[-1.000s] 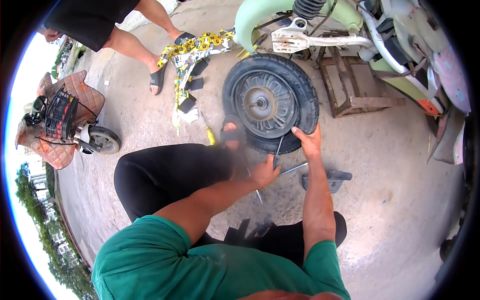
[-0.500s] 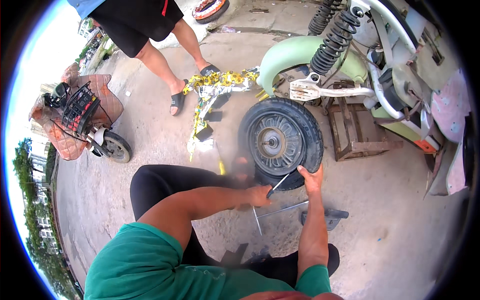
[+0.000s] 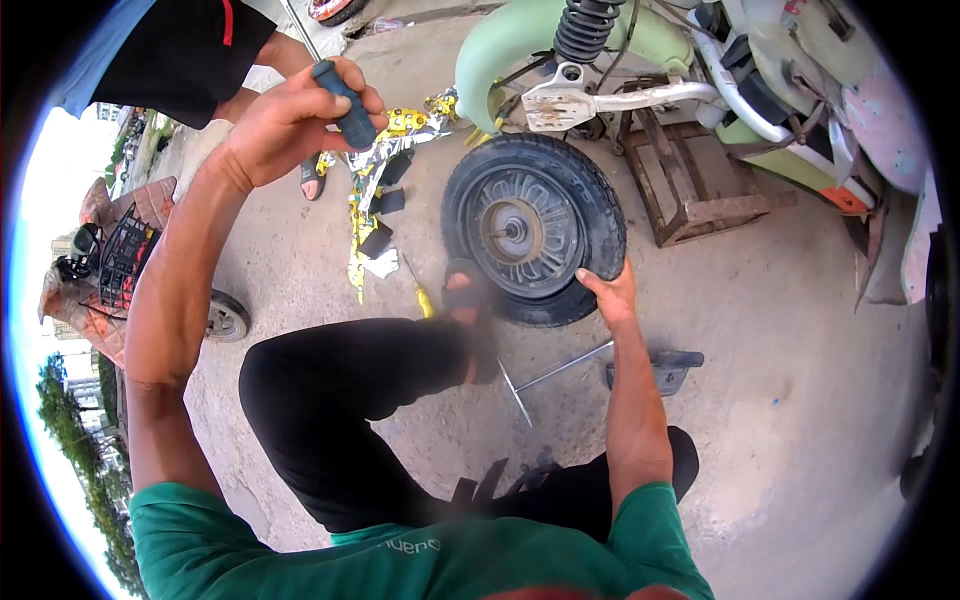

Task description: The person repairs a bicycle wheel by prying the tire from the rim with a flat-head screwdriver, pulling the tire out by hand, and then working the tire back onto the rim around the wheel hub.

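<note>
My left hand (image 3: 290, 120) is raised high at the upper left, fingers wrapped round the dark blue handle of a screwdriver (image 3: 343, 110). Its metal shaft points up and away from me, partly cut off by the picture's top edge. Low on the near right side of a wheel (image 3: 560, 235), my right hand (image 3: 612, 298) grips the black tyre, thumb on the sidewall. The wheel stands tilted on the ground, its ribbed hub and axle facing me. Its near left edge is by my sandalled foot (image 3: 462, 290).
A green fender (image 3: 480, 60) and shock absorber (image 3: 585, 35) hang beyond the wheel, beside a wooden stool (image 3: 690, 215). A yellow-handled screwdriver (image 3: 424, 300), T-shaped wrench (image 3: 560, 368), dark bracket (image 3: 668, 370) and yellow-silver sheet (image 3: 357, 225) lie around. Another person (image 3: 180, 65) stands far left.
My left hand has swung from beside the tyre's near edge up to the upper left, carrying the screwdriver. My right hand keeps its hold on the tyre. The whole view has shifted.
</note>
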{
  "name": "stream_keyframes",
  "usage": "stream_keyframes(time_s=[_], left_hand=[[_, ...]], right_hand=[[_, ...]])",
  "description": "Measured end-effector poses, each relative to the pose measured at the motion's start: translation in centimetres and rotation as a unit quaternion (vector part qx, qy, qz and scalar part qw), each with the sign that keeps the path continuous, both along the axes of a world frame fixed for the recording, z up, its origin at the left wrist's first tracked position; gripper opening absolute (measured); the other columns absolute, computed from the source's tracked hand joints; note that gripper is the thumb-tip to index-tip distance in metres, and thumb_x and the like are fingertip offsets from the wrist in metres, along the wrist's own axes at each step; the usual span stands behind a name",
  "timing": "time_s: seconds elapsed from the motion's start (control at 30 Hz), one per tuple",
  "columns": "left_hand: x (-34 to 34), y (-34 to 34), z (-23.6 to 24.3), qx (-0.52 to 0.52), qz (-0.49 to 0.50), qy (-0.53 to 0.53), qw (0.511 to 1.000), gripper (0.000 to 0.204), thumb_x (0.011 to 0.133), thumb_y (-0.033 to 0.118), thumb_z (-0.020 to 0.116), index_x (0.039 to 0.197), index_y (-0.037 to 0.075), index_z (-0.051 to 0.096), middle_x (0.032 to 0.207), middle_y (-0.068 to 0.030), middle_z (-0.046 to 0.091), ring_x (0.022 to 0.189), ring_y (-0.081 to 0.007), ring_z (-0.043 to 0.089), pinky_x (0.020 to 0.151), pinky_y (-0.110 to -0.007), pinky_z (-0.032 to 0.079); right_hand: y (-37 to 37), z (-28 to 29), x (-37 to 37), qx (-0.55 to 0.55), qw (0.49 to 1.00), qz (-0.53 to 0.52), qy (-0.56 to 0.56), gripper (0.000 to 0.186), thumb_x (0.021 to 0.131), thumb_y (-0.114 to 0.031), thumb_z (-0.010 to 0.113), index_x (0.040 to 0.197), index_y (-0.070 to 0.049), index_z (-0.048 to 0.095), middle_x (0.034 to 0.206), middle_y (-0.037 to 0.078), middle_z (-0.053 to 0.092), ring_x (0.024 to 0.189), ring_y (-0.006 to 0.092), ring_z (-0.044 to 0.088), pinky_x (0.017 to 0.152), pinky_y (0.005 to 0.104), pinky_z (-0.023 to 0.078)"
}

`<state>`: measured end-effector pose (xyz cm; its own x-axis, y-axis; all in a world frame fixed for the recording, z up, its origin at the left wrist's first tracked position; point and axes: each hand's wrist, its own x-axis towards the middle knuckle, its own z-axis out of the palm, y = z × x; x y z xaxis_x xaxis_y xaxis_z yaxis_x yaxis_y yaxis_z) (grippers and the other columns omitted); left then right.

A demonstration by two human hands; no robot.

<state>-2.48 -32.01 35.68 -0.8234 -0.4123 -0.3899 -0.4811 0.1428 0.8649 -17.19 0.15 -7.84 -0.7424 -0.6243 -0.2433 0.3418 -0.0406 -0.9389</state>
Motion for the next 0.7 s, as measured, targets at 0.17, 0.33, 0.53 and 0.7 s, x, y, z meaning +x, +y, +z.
stream_keyframes(time_s=[0.17,0.33,0.53,0.7], left_hand=[[1.3,7.6,-13.2,-0.031,-0.169,-0.292,0.941,0.031,0.092,0.013,0.065,0.12,0.001,0.058,0.108,-0.0128,0.067,0.093,-0.0192,0.067,0.081,-0.034,0.054],[1.2,9.5,-18.2,-0.11,-0.218,-0.24,0.939,0.043,0.092,0.022,0.072,0.125,-0.002,0.059,0.116,-0.0224,0.07,0.101,-0.03,0.072,0.086,-0.04,0.055],[-0.3,7.4,-24.6,-0.115,-0.128,-0.185,0.968,0.039,0.097,0.026,0.071,0.123,-0.002,0.064,0.092,-0.016,0.071,0.072,-0.0213,0.071,0.07,-0.039,0.056],[-0.4,8.4,-27.0,-0.115,-0.087,-0.144,0.979,0.036,0.099,0.03,0.069,0.117,-0.001,0.07,0.073,-0.0111,0.067,0.061,-0.0176,0.067,0.06,-0.037,0.051]], right_hand=[[1.7,0.1,-0.8,0.0,1.0,-0.011,-0.019,0.076,0.075,-0.01,0.091,0.14,0.002,0.054,0.126,0.013,0.069,0.115,0.0236,0.066,0.105,0.0387,0.051],[0.8,0.5,-0.7,-0.012,1.0,0.001,-0.027,0.075,0.076,-0.008,0.09,0.14,0.002,0.053,0.127,0.012,0.068,0.116,0.0226,0.066,0.104,0.0379,0.051],[0.9,1.0,-0.5,0.046,0.999,0.004,-0.023,0.078,0.075,-0.009,0.09,0.143,0.001,0.052,0.129,0.012,0.067,0.117,0.0221,0.065,0.106,0.0371,0.05],[0.9,0.8,-0.3,0.059,0.998,0.0,-0.02,0.079,0.075,-0.008,0.09,0.144,0.0,0.052,0.129,0.01,0.067,0.117,0.0225,0.065,0.106,0.0374,0.05]])
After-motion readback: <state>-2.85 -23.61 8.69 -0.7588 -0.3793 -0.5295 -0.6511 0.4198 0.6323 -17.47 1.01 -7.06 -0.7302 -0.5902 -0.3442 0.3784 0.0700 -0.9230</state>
